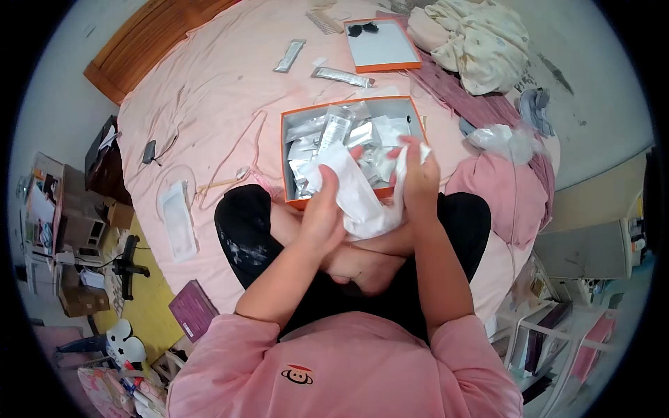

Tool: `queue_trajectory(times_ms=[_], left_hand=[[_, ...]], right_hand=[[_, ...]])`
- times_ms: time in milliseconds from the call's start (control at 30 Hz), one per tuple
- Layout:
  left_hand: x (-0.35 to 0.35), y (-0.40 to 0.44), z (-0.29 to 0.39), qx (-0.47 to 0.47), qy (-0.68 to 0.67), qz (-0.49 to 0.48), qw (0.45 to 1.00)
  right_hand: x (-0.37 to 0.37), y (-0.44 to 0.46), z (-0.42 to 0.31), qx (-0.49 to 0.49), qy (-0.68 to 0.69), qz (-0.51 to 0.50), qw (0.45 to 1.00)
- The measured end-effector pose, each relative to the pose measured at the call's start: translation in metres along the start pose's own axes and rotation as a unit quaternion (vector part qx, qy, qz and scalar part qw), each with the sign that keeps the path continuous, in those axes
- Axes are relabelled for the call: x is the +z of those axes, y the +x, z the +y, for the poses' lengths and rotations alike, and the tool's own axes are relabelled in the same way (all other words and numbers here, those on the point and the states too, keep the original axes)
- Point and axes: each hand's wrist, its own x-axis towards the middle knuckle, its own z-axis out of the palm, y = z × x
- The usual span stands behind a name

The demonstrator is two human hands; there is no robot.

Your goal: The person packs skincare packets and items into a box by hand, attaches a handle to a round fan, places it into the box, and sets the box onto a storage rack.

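My left hand and my right hand hold a soft white cloth between them. It hangs in a loop over my crossed legs, one end at each hand. My left thumb points up along one side, while my right fingers are curled round the other end. Just beyond my hands stands an orange-rimmed box with many small silver and clear packets inside. A longer silver sachet lies on top of them. My hands and the cloth hide the box's near right part.
An orange-edged lid with a small black item lies farther back on the pink bedsheet. Two silver sachets lie nearby. A white flat packet is at left, a pink garment and clear plastic bag at right.
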Motion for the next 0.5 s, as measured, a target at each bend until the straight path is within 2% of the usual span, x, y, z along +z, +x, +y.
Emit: queue_trajectory(times_ms=[100,200,233,267,300,333,400,433,467,500], left_hand=[[-0.023,0.012,-0.001,0.048,0.038,0.011,0.998],[-0.032,0.012,-0.006,0.031,0.084,0.035,0.995],[-0.033,0.011,-0.008,0.020,0.097,0.050,0.994],[-0.028,0.011,-0.014,0.077,0.120,0.089,0.986],[-0.021,0.006,-0.018,0.084,0.099,0.075,0.989],[-0.014,0.000,-0.021,0.091,0.078,0.060,0.991],[-0.007,-0.002,-0.018,0.073,0.036,0.050,0.995],[-0.023,0.004,-0.021,0.003,-0.089,-0.060,0.994],[-0.053,0.012,-0.027,-0.065,-0.212,-0.170,0.960],[-0.054,0.015,-0.020,-0.132,-0.326,-0.275,0.895]], right_hand=[[-0.004,-0.029,0.012,0.018,-0.150,-0.194,0.969],[0.001,-0.047,0.013,-0.171,-0.214,-0.157,0.949],[0.001,-0.047,0.011,-0.226,-0.268,-0.125,0.928],[0.001,-0.047,0.010,-0.280,-0.320,-0.092,0.900],[0.001,-0.046,0.008,-0.332,-0.370,-0.059,0.866],[-0.003,-0.050,0.008,-0.420,-0.450,-0.103,0.781],[0.003,-0.057,0.009,-0.460,-0.435,-0.164,0.756],[0.008,-0.062,0.006,-0.479,-0.426,-0.196,0.742],[0.011,-0.068,-0.004,-0.441,-0.399,-0.262,0.760],[0.011,-0.069,-0.003,-0.444,-0.379,-0.253,0.771]])
